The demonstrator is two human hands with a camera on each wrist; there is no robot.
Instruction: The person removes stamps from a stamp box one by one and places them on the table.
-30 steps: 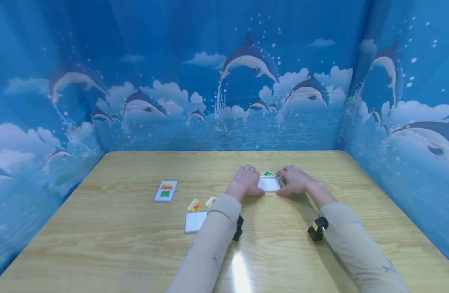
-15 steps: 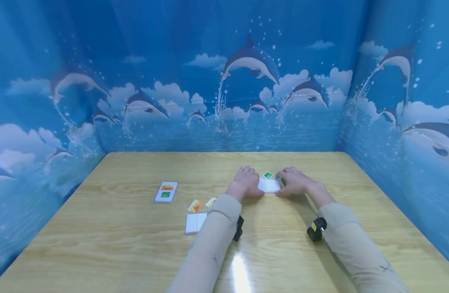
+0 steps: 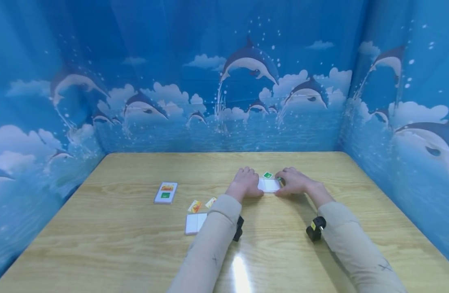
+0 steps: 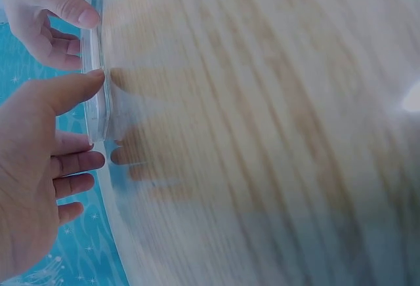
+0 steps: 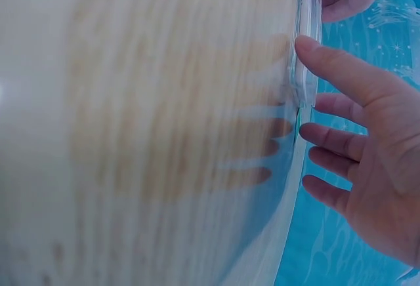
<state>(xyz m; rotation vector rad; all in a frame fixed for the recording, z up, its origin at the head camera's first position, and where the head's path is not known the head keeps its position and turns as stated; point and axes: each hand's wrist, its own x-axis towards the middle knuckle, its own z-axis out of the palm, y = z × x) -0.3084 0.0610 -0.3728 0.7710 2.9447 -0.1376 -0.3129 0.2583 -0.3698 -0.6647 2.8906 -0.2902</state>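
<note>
A flat white rectangular case (image 3: 269, 185) with clear plastic edges lies crosswise at the middle right of the table. My left hand (image 3: 247, 182) grips its left end, thumb on the near edge and fingers behind. The right hand (image 3: 294, 180) grips the other end the same way. In the left wrist view, the left thumb (image 4: 77, 92) presses the clear case (image 4: 98, 115) from the front. The right thumb (image 5: 331, 61) does likewise in the right wrist view. A small green card (image 3: 268, 175) lies just behind the case; another green bit shows by the right fingers.
Farther left lies a similar case (image 3: 166, 193) bearing an orange and a green picture. Another white case (image 3: 195, 224) is partly hidden by the left sleeve, with an orange card (image 3: 194, 206) and a second small card (image 3: 211, 202) behind it. A dolphin-print curtain (image 3: 224, 122) surrounds the table.
</note>
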